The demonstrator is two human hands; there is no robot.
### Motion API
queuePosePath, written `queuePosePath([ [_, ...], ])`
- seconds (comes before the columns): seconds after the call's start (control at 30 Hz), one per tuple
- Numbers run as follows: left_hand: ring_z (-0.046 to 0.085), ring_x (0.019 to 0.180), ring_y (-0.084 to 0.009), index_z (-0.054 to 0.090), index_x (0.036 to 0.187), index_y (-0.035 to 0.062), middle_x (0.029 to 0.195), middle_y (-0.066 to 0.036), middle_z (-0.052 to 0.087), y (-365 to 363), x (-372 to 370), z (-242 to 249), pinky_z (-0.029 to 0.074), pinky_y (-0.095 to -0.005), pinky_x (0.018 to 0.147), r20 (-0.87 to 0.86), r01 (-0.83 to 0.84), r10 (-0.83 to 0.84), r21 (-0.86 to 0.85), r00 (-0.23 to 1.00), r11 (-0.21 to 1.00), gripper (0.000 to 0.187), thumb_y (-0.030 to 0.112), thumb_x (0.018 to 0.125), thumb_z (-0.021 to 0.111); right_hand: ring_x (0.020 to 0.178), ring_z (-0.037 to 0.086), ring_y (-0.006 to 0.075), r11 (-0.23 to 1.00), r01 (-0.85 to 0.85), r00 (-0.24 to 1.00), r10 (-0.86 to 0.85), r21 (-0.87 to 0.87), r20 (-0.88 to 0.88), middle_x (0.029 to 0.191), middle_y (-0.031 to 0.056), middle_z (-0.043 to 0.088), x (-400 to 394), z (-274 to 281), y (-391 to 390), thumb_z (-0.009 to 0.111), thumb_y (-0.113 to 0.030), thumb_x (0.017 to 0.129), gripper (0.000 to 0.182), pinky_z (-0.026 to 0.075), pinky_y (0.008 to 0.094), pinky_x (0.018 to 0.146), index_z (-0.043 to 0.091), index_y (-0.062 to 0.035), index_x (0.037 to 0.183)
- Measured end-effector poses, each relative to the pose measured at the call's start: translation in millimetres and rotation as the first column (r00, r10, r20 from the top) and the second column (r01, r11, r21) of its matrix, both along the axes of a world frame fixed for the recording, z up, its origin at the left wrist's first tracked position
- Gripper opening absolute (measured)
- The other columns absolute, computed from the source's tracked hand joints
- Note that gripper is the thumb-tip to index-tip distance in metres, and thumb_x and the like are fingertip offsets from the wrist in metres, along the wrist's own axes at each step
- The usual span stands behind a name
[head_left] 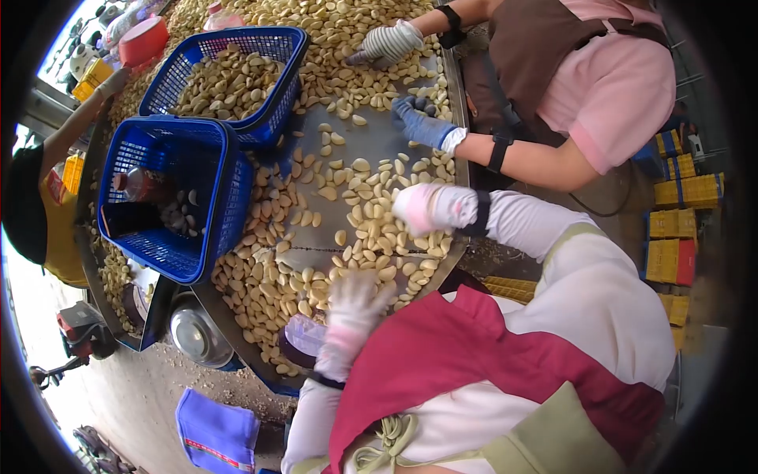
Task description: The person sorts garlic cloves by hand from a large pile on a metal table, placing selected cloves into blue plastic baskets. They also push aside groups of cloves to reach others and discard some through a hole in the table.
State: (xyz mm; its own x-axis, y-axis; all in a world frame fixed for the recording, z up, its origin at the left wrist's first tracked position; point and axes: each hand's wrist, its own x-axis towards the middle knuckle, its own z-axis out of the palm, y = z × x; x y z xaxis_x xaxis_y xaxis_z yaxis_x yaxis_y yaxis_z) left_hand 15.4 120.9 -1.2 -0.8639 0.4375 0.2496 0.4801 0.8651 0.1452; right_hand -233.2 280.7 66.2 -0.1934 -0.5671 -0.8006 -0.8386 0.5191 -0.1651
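Note:
Pale, clove-like pieces (pixel 272 304) lie spread over a metal table (pixel 316 257). My left hand (pixel 353 304), in a white glove with pink marks, is over the pieces near the table's lower edge; motion smears its fingers. Farther up and right, my right hand (pixel 426 209), gloved in white and pink, rests at the pieces, its fingers not distinct. Whether either hand holds anything cannot be made out. Beside my left hand is a round opening with a clear plastic bag (pixel 306 335).
Two blue baskets (pixel 170 265) (pixel 272 130) stand at the upper left, the farther one holding pieces, the nearer one a bottle. Across from me, a person's gloved hands (pixel 391 43) (pixel 426 122) are at the pieces. Another person's arm (pixel 71 130) reaches in from the left.

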Motion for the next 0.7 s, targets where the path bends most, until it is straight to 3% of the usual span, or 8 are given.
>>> queuePosePath([
  [0.07, 0.052, 0.121, -0.0353, 0.062, 0.12, 0.0239, 0.128, -0.013, 0.05, 29.8, -19.9, -13.3, 0.046, -0.0523, 0.096, -0.15, 0.073, -0.062, 0.069, 0.987, 0.995, 0.055, 0.03, 0.069, 0.081, 0.09, 0.073, 0.0325, 0.942, 0.23, 0.972, -0.235, -0.243, 0.01, 0.095, 0.0189, 0.073, 12.6, -15.3, -11.3, 0.068, -0.017, 0.076, 0.024, 0.059, 0.0424, 0.081, 0.076, -0.0057, 0.097],
  [0.13, 0.05, 0.124, -0.0348, 0.065, 0.114, 0.0226, 0.127, -0.012, 0.05, 30.0, -38.2, 0.2, 0.044, -0.052, 0.101, -0.292, 0.171, -0.128, 0.128, 0.948, 0.977, 0.055, 0.029, 0.063, 0.084, 0.086, 0.071, 0.0347, 0.848, 0.44, 0.896, -0.394, -0.297, 0.203, 0.091, 0.0175, 0.072, 2.1, 18.7, -28.0, 0.065, -0.012, 0.075, 0.022, 0.058, 0.0421, 0.078, 0.075, -0.0059, 0.094],
  [0.2, 0.049, 0.125, -0.0338, 0.062, 0.122, 0.0234, 0.134, -0.013, 0.048, -0.8, -47.4, 31.2, 0.043, -0.0527, 0.102, 0.353, -0.103, 0.105, -0.023, 0.93, 0.994, 0.059, 0.035, 0.068, 0.082, 0.082, 0.07, 0.0359, 0.706, 0.469, 0.881, -0.412, -0.531, 0.232, 0.086, 0.0163, 0.071, -18.8, -55.3, -7.6, 0.065, -0.008, 0.071, 0.019, 0.057, 0.0428, 0.075, 0.073, -0.0051, 0.088],
  [0.23, 0.048, 0.126, -0.0341, 0.061, 0.126, 0.0236, 0.137, -0.014, 0.046, -20.9, -45.9, 33.1, 0.043, -0.0533, 0.103, 0.282, -0.207, 0.207, -0.03, 0.937, 0.978, 0.06, 0.038, 0.071, 0.08, 0.079, 0.07, 0.0361, 0.749, 0.3, 0.953, -0.264, -0.59, 0.15, 0.082, 0.0163, 0.071, -11.0, -7.4, -2.7, 0.064, -0.007, 0.07, 0.016, 0.056, 0.0436, 0.073, 0.072, -0.0042, 0.083],
  [0.33, 0.043, 0.133, -0.0373, 0.059, 0.133, 0.0212, 0.147, -0.017, 0.04, -86.2, -27.5, 19.8, 0.04, -0.0574, 0.106, 0.032, -0.529, 0.541, -0.164, 0.84, 0.832, 0.063, 0.048, 0.079, 0.075, 0.081, 0.072, 0.0333, 0.991, -0.022, 0.997, 0.012, -0.132, -0.076, 0.084, 0.013, 0.074, 8.7, 10.6, 9.1, 0.067, -0.008, 0.073, 0.017, 0.058, 0.0424, 0.072, 0.077, -0.0063, 0.087],
  [0.4, 0.04, 0.138, -0.0417, 0.056, 0.139, 0.0181, 0.152, -0.02, 0.038, -124.4, -7.6, -3.7, 0.037, -0.0621, 0.109, -0.055, -0.69, 0.691, -0.159, 0.721, 0.706, 0.063, 0.049, 0.086, 0.069, 0.082, 0.073, 0.033, 0.99, -0.052, 0.993, 0.038, -0.129, -0.11, 0.085, 0.0134, 0.074, 23.5, 13.7, 18.6, 0.069, -0.009, 0.073, 0.018, 0.058, 0.0419, 0.072, 0.077, -0.0054, 0.088],
  [0.53, 0.04, 0.136, -0.0469, 0.052, 0.146, 0.0168, 0.153, -0.022, 0.04, -130.9, 5.0, 3.3, 0.033, -0.0615, 0.113, 0.091, -0.779, 0.781, -0.059, 0.618, 0.624, 0.062, 0.051, 0.095, 0.056, 0.084, 0.075, 0.0338, 0.971, -0.176, 0.976, 0.15, -0.162, -0.16, 0.087, 0.0159, 0.074, 36.3, 12.4, 10.1, 0.074, -0.01, 0.072, 0.02, 0.059, 0.0411, 0.071, 0.076, -0.0014, 0.09],
  [0.7, 0.041, 0.135, -0.0457, 0.054, 0.145, 0.0162, 0.151, -0.022, 0.042, -129.5, 4.3, 6.7, 0.033, -0.0594, 0.114, 0.105, -0.798, 0.799, -0.06, 0.592, 0.599, 0.062, 0.046, 0.091, 0.062, 0.087, 0.074, 0.0346, 0.93, -0.203, 0.978, 0.178, -0.305, -0.108, 0.093, 0.0158, 0.073, 34.6, -2.4, 6.4, 0.074, -0.008, 0.072, 0.023, 0.059, 0.0407, 0.073, 0.073, 0.0016, 0.093],
])
